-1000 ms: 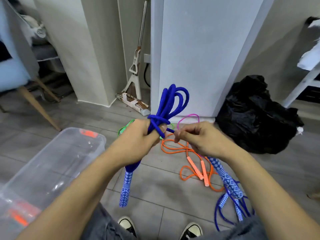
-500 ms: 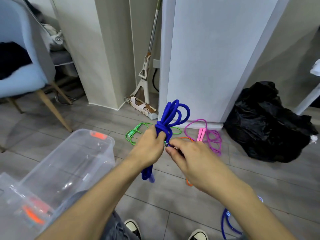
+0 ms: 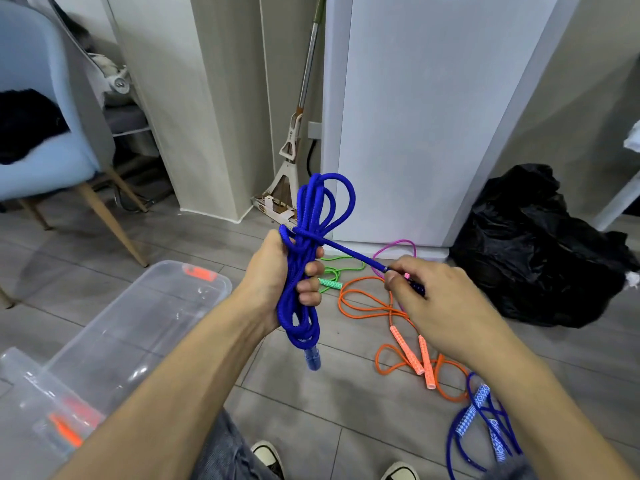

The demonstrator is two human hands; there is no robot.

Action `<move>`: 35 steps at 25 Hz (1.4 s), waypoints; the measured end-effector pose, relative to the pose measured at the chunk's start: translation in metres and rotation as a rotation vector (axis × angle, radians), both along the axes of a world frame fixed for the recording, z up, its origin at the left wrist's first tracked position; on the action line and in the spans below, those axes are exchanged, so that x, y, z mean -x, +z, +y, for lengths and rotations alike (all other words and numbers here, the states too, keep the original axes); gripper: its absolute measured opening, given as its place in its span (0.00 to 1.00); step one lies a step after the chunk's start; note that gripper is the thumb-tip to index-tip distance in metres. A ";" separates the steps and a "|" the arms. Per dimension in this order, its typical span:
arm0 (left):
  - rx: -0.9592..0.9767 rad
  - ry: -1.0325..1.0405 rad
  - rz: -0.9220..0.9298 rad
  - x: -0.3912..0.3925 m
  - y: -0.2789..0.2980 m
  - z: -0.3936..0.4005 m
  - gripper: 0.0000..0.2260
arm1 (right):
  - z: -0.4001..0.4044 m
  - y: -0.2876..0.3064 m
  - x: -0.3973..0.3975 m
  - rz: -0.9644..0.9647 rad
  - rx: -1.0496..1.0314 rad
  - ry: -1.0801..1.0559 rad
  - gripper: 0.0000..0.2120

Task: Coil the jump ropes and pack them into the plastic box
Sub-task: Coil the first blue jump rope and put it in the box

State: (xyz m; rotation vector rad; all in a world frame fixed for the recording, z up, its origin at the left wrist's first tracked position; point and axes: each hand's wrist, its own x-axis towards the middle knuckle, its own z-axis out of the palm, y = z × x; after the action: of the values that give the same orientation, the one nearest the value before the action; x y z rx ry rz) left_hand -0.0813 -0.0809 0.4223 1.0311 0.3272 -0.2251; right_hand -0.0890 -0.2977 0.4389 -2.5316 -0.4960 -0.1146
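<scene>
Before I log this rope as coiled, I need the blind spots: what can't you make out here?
Head view only:
- Handle in the right hand: fingers cover it.
- Bundled blue rope: the left hand hides its middle turns.
- Plastic box: the left edge cuts it off.
- Second blue rope: the bottom edge cuts it off.

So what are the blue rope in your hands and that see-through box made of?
Blue rope: looks like braided fabric cord, matte, with a woven texture visible along its strands. Box: probably plastic, clear and glossy, with light glinting off its walls.
</scene>
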 end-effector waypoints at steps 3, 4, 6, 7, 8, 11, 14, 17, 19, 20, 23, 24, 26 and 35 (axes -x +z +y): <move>-0.057 0.128 0.032 -0.007 -0.004 0.006 0.22 | -0.004 0.000 -0.002 -0.004 0.064 -0.047 0.10; -0.086 0.176 0.025 -0.010 -0.006 0.010 0.26 | -0.006 0.002 -0.002 -0.004 0.036 -0.049 0.10; -0.135 0.202 -0.009 -0.012 -0.008 0.017 0.28 | -0.009 0.011 -0.001 0.033 -0.112 -0.005 0.09; -0.144 0.179 -0.028 -0.012 -0.008 0.019 0.27 | -0.008 0.015 0.000 0.079 -0.210 0.029 0.08; -0.139 0.139 -0.044 -0.011 -0.009 0.018 0.26 | -0.005 0.017 0.002 0.153 -0.321 0.047 0.07; -0.089 0.007 -0.099 -0.007 -0.009 0.009 0.23 | -0.001 0.017 0.002 0.470 -0.824 0.005 0.08; -0.045 -0.063 -0.125 -0.005 -0.007 -0.004 0.21 | 0.004 0.026 -0.002 0.673 -1.318 0.017 0.11; 0.036 -0.117 -0.122 -0.003 -0.010 -0.015 0.21 | 0.014 0.033 -0.009 0.610 -1.616 -0.006 0.14; 0.039 -0.158 -0.143 -0.002 -0.011 -0.019 0.20 | 0.019 0.037 -0.016 0.520 -1.705 -0.082 0.15; 0.016 -0.174 -0.158 -0.002 -0.011 -0.019 0.20 | 0.020 0.040 -0.019 0.484 -1.720 -0.125 0.16; -0.028 -0.206 -0.202 -0.001 -0.011 -0.019 0.20 | 0.022 0.049 -0.025 0.414 -1.729 -0.196 0.16; -0.029 -0.211 -0.217 -0.001 -0.011 -0.020 0.20 | 0.023 0.052 -0.027 0.393 -1.743 -0.211 0.16; -0.032 -0.219 -0.238 0.000 -0.010 -0.022 0.19 | 0.026 0.059 -0.028 0.327 -1.781 -0.253 0.17; 0.007 -0.077 -0.314 0.000 -0.011 -0.028 0.18 | 0.073 0.038 0.015 -0.197 -1.556 -0.061 0.13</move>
State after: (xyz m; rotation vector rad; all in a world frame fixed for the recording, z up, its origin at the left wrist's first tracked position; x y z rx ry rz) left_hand -0.0812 -0.1087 0.4114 1.0554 0.0028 -0.1306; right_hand -0.1036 -0.2249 0.4773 -1.0043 -0.2098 -0.5304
